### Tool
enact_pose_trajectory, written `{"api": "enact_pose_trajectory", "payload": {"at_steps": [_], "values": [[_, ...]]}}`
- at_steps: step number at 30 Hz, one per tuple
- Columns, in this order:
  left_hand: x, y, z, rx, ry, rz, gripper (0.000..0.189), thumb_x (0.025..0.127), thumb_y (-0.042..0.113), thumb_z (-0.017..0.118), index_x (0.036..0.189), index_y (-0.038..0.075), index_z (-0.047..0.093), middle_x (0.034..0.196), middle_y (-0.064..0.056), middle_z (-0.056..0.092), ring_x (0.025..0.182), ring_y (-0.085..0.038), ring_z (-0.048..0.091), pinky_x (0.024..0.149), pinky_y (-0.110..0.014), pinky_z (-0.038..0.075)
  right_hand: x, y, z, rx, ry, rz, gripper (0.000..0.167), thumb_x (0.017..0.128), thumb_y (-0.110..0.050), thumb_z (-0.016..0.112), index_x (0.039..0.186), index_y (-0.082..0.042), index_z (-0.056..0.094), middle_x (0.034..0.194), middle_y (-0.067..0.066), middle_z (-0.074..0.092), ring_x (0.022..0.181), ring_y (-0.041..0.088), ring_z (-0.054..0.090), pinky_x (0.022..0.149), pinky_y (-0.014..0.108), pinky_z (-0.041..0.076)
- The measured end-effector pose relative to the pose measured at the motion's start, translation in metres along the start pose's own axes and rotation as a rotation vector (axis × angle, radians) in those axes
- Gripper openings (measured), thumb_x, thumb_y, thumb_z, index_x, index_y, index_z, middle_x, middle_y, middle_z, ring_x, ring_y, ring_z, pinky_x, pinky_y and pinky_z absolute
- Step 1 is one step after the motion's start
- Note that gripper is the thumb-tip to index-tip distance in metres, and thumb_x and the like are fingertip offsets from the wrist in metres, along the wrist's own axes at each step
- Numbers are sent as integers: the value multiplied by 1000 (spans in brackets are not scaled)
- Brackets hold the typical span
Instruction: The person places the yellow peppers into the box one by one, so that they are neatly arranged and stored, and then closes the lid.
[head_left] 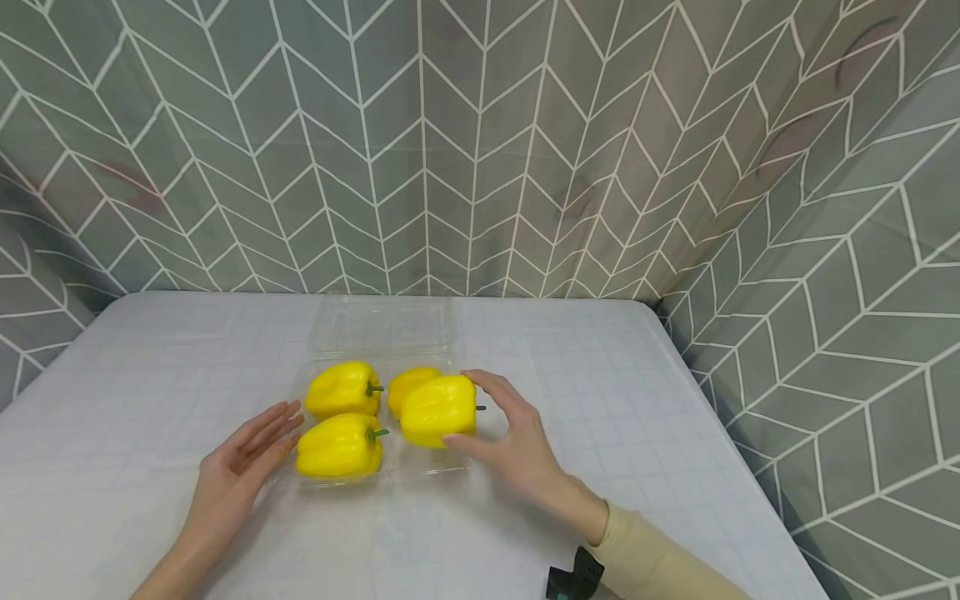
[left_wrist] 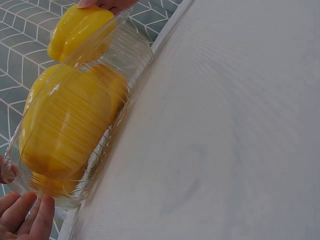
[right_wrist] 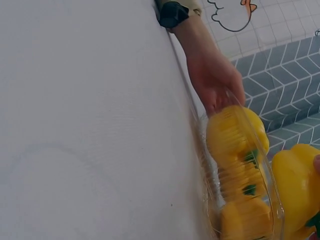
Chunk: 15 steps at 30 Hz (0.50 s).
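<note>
A clear plastic clamshell box (head_left: 429,463) lies opened out on the table, its lid (head_left: 382,325) laid back toward the far edge. On its left side sit two yellow bell peppers, a rear one (head_left: 341,389) and a front one (head_left: 337,447); a third pepper (head_left: 412,385) lies at the back right. My right hand (head_left: 517,442) grips another yellow bell pepper (head_left: 438,412) between thumb and fingers, above the box's right part. Beside the box's left wall is my left hand (head_left: 243,462), its extended fingers (left_wrist: 42,217) right at the plastic.
The table (head_left: 600,400) has a white cloth with a faint grid. Grey curtains (head_left: 450,150) with white chevron lines hang behind and at the sides. A dark wrist device (head_left: 576,575) shows by the right sleeve (head_left: 660,554).
</note>
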<state>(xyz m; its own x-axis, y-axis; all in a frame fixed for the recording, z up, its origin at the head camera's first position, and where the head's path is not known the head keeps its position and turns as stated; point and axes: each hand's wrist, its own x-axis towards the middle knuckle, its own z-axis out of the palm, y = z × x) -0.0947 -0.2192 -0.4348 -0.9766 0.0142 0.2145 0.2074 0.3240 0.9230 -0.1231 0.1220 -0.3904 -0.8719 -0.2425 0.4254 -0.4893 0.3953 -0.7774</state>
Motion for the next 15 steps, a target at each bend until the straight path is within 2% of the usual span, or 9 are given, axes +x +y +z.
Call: {"api": "enact_pose_trajectory", "payload": {"at_steps": [6, 15], "values": [[0, -1, 0, -2, -1, 7, 51, 103, 16, 56, 150, 3, 40, 149, 0, 53, 121, 8, 57, 93, -10, 53, -4, -3, 6, 22, -42, -12, 69, 77, -26, 88, 139, -22, 57, 140, -6, 58, 132, 15, 52, 112, 46, 47], [0, 0, 0, 17, 4, -1, 51, 104, 18, 55, 151, 3, 40, 150, -5, 51, 120, 10, 55, 92, -10, 53, -8, 3, 16, 5, -59, -78, 74, 77, -22, 88, 140, -9, 54, 141, 8, 57, 133, 19, 52, 110, 42, 49]]}}
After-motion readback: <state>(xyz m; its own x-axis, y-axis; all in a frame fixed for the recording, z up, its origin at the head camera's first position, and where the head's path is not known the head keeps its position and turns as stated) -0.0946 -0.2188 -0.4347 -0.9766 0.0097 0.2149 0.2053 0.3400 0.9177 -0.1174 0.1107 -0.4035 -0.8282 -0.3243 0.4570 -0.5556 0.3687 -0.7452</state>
